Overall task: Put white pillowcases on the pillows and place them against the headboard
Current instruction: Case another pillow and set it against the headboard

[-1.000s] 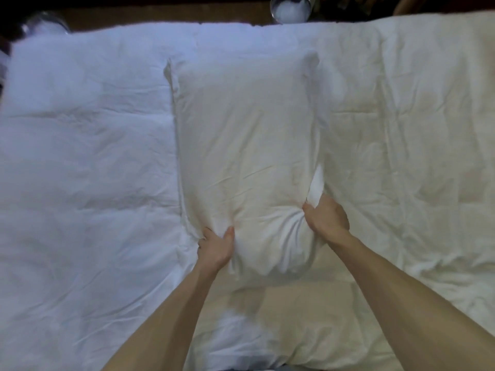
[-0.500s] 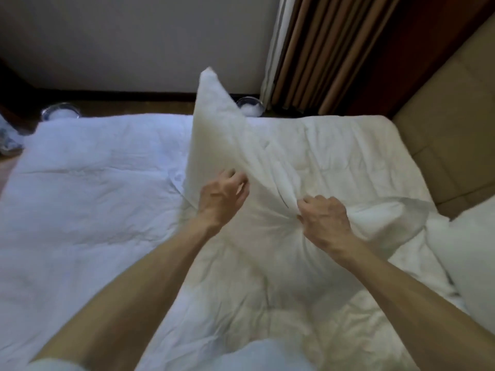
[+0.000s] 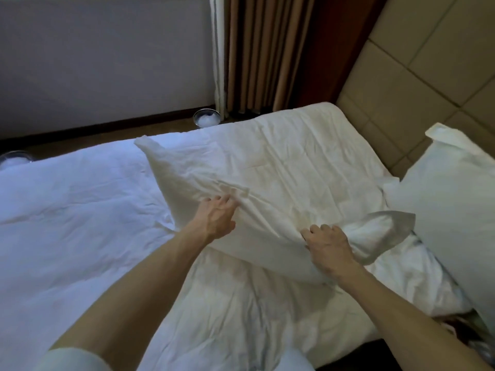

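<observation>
I hold the cased pillow (image 3: 267, 188) tilted above the duvet (image 3: 80, 223), left hand (image 3: 215, 219) pinching its upper cloth, right hand (image 3: 328, 246) bunching the open end, which looks untucked. Since I grip cloth alone, the filling could slip out before the headboard (image 3: 401, 89). 0.5 s ago it stood upright; now it's swung lower.

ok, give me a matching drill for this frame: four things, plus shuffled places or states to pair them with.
Things:
1. held pillow
2. second pillow
3. curtain
4. round container

Places or states:
a. brown, hanging in the far corner
b. beside the headboard, at right
c. on the floor past the far edge of the duvet
d. gripped by the left hand and the right hand above the duvet

Pairs: 1-d, 2-b, 3-a, 4-c.
</observation>
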Demonstrator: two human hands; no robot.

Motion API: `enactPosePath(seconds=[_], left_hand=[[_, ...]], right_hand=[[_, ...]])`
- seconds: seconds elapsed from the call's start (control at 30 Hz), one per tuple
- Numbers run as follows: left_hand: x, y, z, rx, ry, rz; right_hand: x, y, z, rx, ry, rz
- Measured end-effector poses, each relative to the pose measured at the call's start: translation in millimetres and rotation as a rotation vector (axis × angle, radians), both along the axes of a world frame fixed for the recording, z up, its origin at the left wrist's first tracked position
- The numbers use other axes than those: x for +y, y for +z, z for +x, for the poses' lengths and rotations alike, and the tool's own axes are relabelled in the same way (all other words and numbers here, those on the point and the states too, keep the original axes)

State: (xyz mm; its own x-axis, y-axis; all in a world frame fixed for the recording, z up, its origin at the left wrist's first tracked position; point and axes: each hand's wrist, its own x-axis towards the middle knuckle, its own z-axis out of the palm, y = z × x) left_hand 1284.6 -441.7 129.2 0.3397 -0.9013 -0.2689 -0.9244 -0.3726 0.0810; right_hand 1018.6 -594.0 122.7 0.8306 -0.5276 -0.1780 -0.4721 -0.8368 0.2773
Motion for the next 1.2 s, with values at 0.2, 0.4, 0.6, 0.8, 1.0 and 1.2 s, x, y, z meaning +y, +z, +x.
enactPosePath(seconds=[0.2,0.4,0.6,0.8,1.0,1.2], left_hand=[[-5.1,-5.2,1.7,0.017,0.023,0.019],[-1.7,-2.2,4.8,0.028,0.021,0.012],[-7.6,16.1,14.4,-0.02,0.053,-0.293],[-33.6,22.8,23.7,-0.06,-0.095,-0.07],[-39.1,25.2,36.4,-0.32,-0.245,0.001],[-9.3,25.4,59.3,-0.375,-0.177,0.024]], right_hand=[[-8.8,19.1,18.4,-0.08,-0.078,0.278],[-15.5,28.7,60.6,-0.047,-0.314,0.447],[-28.4,37.6,91.2,-0.009,-0.349,0.548],[-15.5,31.7,88.6,-0.101,-0.031,0.304],[-7.5,43.5,67.4,-0.204,0.101,0.134],[-2.4,42.0,56.8,-0.247,0.076,0.012]])
